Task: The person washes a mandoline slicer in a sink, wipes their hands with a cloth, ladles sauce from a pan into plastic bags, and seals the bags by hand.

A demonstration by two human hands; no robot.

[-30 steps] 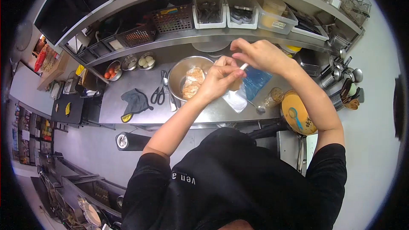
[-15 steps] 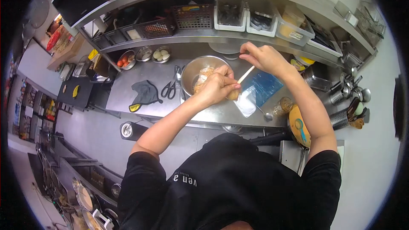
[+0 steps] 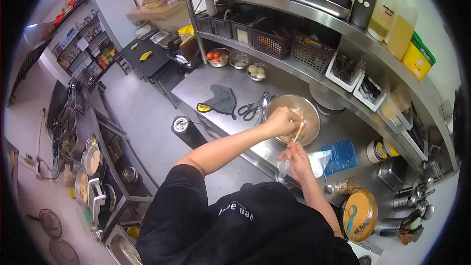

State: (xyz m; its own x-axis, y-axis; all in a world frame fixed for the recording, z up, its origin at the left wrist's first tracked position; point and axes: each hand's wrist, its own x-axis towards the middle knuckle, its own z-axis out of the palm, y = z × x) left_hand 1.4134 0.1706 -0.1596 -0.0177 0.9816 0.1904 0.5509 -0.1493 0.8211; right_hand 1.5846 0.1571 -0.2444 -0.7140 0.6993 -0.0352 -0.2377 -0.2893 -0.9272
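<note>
Over the steel mixing bowl [image 3: 316,120], my left hand [image 3: 283,122] is closed at the upper end of a thin pale stick-like strip [image 3: 298,132]. My right hand [image 3: 297,161], just in front of the bowl, has its fingers closed at the strip's lower end. Crumpled clear plastic [image 3: 284,167] shows beside the right fingers. Whether the strip is rigid or twisted material, I cannot tell. Inside the bowl, pale and orange-brown contents are partly hidden by my left hand.
Black-handled scissors [image 3: 249,111] and a grey cloth mitt [image 3: 221,100] lie left of the bowl. To the right are a blue plastic sheet [image 3: 341,157], a glass jar [image 3: 347,185] and a pan of orange sauce [image 3: 362,203] with a teal spoon [image 3: 352,217]. Shelves overhang the counter's back.
The view has swung left. My right hand has come down from above the strip to its lower end, near me, while my left hand is now at the upper end.
</note>
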